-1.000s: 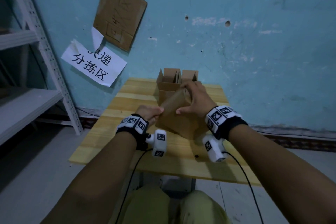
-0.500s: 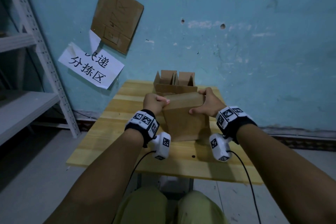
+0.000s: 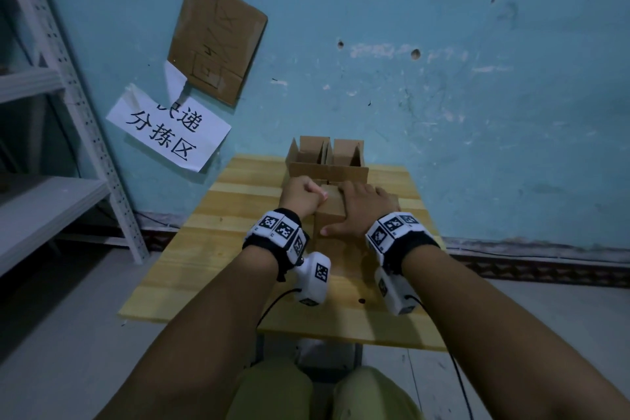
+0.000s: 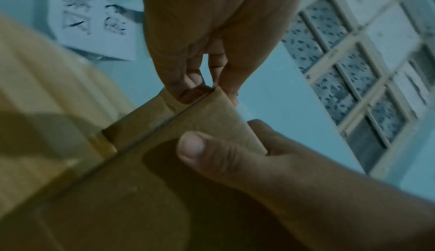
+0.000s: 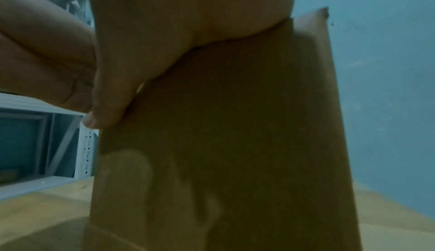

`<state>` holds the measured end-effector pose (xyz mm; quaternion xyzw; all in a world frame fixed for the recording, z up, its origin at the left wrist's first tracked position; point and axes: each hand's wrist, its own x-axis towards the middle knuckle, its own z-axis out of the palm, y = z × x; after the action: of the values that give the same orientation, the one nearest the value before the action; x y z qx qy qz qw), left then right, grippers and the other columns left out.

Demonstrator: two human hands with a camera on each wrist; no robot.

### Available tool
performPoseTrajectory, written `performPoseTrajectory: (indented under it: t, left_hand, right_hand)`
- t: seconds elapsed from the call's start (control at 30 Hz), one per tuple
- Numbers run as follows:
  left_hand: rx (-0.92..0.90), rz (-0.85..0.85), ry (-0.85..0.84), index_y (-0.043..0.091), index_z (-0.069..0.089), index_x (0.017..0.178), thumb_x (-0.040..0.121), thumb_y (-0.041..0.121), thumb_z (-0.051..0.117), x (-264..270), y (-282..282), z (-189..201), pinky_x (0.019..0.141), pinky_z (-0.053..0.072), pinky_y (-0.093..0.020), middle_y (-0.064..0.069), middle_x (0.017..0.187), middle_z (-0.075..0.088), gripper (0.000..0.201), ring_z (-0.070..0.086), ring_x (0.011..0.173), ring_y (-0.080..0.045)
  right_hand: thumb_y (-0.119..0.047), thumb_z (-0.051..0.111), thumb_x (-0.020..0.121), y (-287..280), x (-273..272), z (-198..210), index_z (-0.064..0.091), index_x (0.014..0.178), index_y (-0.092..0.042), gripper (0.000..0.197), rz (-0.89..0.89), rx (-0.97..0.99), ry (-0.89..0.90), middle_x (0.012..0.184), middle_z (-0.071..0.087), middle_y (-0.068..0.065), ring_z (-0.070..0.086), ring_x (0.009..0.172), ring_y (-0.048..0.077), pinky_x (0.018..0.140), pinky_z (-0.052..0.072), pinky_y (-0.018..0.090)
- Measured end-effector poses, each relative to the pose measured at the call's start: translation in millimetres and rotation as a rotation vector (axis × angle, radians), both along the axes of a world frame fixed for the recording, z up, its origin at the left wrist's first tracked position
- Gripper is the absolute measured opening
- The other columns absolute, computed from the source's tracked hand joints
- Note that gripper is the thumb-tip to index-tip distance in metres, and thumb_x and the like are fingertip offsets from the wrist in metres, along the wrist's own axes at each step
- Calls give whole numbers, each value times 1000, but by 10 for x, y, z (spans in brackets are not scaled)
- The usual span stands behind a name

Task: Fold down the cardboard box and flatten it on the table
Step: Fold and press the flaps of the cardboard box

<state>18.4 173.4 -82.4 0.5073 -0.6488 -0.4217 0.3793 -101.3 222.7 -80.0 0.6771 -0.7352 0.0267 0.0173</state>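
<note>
The box (image 3: 332, 232) lies collapsed on the tabletop (image 3: 218, 249), at the centre of the head view. Its long axis runs from 6 o'clock (near edge, toward the person) to 12 o'clock (toward the wall (image 3: 443, 95)). The far end is raised slightly off the tabletop; the near end rests on it.

The left hand (image 3: 301, 196) is at the box's far left corner, about 11 o'clock from the box centre. Its fingers are curled and pinch the cardboard edge there (the left wrist view shows the thumb and fingertips (image 4: 186, 95) closing on the corner).

The right hand (image 3: 363, 208) lies palm-down on the upper panel, at roughly 1 o'clock from the box centre. Its fingers are extended and pressed flat; the thumb points toward 7 o'clock along the panel. In the right wrist view the palm bears on the top part of the panel.

Two more boxes (image 3: 327, 160), standing with flaps up, sit at 12 o'clock, against the wall, just beyond both hands.
</note>
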Motion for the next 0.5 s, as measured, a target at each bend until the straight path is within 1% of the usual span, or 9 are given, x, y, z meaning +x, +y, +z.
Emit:
performPoseTrajectory:
  t: [0.03, 0.07, 0.1, 0.13, 0.23, 0.33, 0.37, 0.43, 0.5]
  left_hand:
    - [36, 2, 60, 16, 49, 55, 84, 4, 63, 12, -21, -31, 85, 52, -39, 1, 69, 54, 35, 59, 90, -30]
    - [80, 4, 116, 15, 48, 56, 85, 2, 62, 21, -39, -60, 73, 52, -37, -1, 67, 53, 34, 57, 79, -27]
    - [131, 0, 180, 14, 48, 57, 86, 0, 60, 28, -59, -95, 63, 48, -33, -4, 67, 52, 34, 53, 70, -23]
    - [190, -8, 268, 13, 48, 59, 87, -2, 57, 32, -75, -126, 60, 44, -30, -6, 68, 52, 33, 51, 66, -20]
    - [366, -39, 526, 8, 49, 67, 90, -5, 51, 77, -73, -164, 60, 50, -22, -7, 74, 53, 27, 52, 68, -14]
    - [490, -52, 699, 6, 52, 75, 91, -4, 49, 139, -105, -228, 65, 51, -20, -8, 78, 55, 19, 53, 72, -13]
    - [515, -54, 735, 5, 53, 78, 91, -4, 49, 152, -117, -255, 64, 52, -20, -8, 80, 56, 17, 54, 74, -13]
    - [547, -58, 774, 5, 55, 79, 91, -2, 51, 167, -136, -283, 58, 55, -17, -8, 80, 58, 14, 55, 72, -12]
    - [573, -59, 784, 4, 55, 77, 90, -1, 52, 174, -145, -279, 49, 53, -14, -7, 69, 61, 15, 57, 60, -10]
  right_hand:
    - [-70, 60, 69, -2, -1, -6, 28, 138, -19, 91, 4, -8, -1, 141, 40, 6, 37, 131, 26, 112, 24, 45]
    - [-70, 60, 69, 0, -9, -8, 28, 137, -19, 91, 8, -17, 0, 141, 40, 6, 37, 131, 26, 112, 24, 44]
    - [-70, 60, 69, 0, -12, -18, 29, 137, -19, 90, 12, -23, 1, 140, 40, 6, 38, 130, 26, 112, 24, 44]
    - [-70, 60, 69, -3, -15, -25, 29, 137, -19, 90, 14, -27, 4, 140, 41, 6, 38, 130, 26, 111, 24, 44]
    - [-70, 61, 69, -7, -6, -35, 30, 136, -19, 90, 18, -26, 10, 139, 41, 6, 38, 130, 27, 110, 25, 44]
    - [-71, 60, 68, -9, -11, -40, 30, 135, -19, 90, 17, -30, 6, 140, 41, 6, 38, 129, 26, 110, 26, 44]
    - [-71, 60, 68, -6, -10, -45, 30, 135, -19, 90, 18, -33, 7, 140, 41, 5, 39, 129, 26, 110, 26, 44]
    - [-71, 60, 68, -3, -8, -54, 30, 135, -19, 90, 20, -43, 12, 139, 42, 5, 39, 128, 26, 109, 27, 44]
    - [-71, 60, 68, -3, -7, -58, 31, 134, -19, 89, 20, -46, 20, 138, 42, 6, 40, 128, 26, 109, 27, 44]
